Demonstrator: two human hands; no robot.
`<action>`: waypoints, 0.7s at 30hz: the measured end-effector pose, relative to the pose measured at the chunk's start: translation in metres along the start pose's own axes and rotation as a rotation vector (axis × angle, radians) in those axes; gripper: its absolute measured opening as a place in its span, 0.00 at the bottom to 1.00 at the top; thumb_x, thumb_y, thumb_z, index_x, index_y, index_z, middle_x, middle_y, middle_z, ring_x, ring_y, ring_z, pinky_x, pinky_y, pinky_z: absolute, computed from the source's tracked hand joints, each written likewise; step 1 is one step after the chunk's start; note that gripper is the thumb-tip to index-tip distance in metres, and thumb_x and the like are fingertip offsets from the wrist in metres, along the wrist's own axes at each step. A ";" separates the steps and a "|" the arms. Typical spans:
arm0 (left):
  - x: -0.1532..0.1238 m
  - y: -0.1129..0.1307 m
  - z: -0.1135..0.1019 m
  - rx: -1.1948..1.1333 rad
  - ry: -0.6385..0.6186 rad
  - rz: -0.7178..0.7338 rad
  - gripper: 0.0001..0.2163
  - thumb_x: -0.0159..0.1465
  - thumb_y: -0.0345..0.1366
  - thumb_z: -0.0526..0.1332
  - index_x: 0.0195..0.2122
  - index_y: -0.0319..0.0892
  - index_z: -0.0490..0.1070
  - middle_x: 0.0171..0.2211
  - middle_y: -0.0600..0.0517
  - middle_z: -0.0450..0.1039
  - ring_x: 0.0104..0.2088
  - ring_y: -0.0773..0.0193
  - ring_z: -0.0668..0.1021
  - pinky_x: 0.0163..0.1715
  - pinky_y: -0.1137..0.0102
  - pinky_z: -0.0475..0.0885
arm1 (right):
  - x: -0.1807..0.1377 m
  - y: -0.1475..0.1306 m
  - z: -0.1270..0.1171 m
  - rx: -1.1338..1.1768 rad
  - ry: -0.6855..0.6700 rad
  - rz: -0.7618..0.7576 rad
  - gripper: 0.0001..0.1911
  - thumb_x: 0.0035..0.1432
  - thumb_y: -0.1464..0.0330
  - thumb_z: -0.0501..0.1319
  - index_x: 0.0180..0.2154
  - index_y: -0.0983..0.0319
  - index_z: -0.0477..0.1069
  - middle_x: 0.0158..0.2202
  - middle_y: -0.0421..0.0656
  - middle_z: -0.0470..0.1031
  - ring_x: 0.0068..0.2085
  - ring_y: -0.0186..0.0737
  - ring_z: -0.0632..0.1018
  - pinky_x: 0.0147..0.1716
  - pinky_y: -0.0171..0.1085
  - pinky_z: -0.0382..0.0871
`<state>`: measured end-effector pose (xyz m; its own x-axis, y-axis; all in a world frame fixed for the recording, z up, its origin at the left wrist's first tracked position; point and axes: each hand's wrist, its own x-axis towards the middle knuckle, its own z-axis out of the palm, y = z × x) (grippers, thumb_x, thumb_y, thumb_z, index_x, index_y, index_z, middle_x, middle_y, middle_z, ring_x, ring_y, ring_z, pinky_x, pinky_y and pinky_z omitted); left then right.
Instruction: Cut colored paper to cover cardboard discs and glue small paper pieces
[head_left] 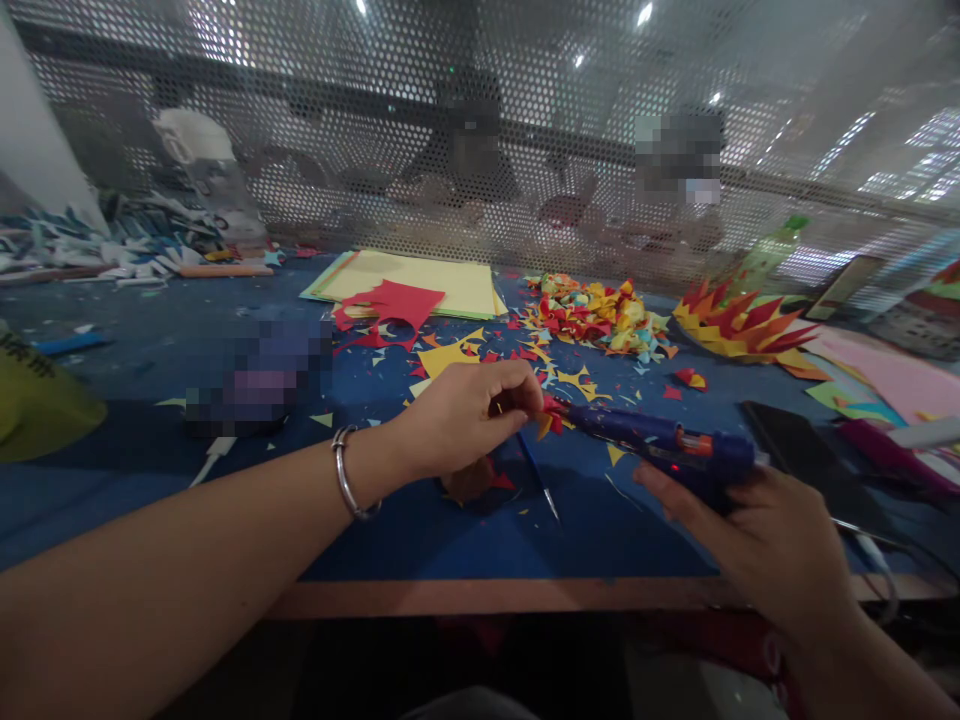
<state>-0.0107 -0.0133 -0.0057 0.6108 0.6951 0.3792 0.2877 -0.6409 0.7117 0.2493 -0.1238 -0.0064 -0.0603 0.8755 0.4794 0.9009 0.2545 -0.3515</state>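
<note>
My left hand [480,415], with a silver bangle at its wrist, pinches a small red and yellow paper piece [551,420] over the middle of the table. In my right hand [780,545] is a dark blue hot glue gun [645,430], its red light lit. The nozzle points left and meets or nearly meets the paper piece; I cannot tell whether they touch. Below my left hand lie a brown round piece [469,480], partly hidden, and a thin blue brush-like tool [540,480]. A small red and yellow folded piece [691,379] rests farther right.
Beyond my hands are a heap of folded paper pieces [600,315], yellow sheets [427,280] with red scrap [397,305], and a flame-like paper crown [739,325]. A black phone [810,460] lies right. A perforated metal screen [337,130] stands behind, with people beyond it.
</note>
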 end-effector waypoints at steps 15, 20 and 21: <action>0.001 -0.003 -0.001 0.066 0.023 -0.049 0.06 0.60 0.26 0.59 0.35 0.41 0.73 0.29 0.54 0.76 0.30 0.68 0.76 0.30 0.73 0.70 | -0.014 0.004 -0.006 -0.047 0.102 0.117 0.21 0.61 0.48 0.60 0.29 0.54 0.80 0.29 0.42 0.84 0.33 0.55 0.84 0.31 0.47 0.76; 0.000 -0.002 -0.001 0.048 0.053 -0.070 0.04 0.60 0.27 0.60 0.34 0.41 0.72 0.29 0.54 0.76 0.29 0.68 0.76 0.28 0.74 0.69 | -0.005 0.028 -0.023 -0.221 0.147 0.155 0.19 0.58 0.50 0.64 0.23 0.53 0.78 0.24 0.44 0.81 0.30 0.57 0.83 0.26 0.46 0.73; 0.000 -0.001 -0.001 0.044 0.060 -0.074 0.04 0.60 0.28 0.60 0.34 0.41 0.72 0.29 0.54 0.76 0.29 0.69 0.76 0.28 0.74 0.69 | 0.000 0.034 -0.028 -0.264 0.148 0.152 0.17 0.57 0.51 0.65 0.25 0.53 0.79 0.24 0.45 0.81 0.30 0.56 0.83 0.24 0.45 0.72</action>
<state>-0.0116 -0.0124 -0.0055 0.5422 0.7581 0.3623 0.3628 -0.6001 0.7129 0.2922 -0.1265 0.0042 0.1287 0.8211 0.5561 0.9761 -0.0060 -0.2171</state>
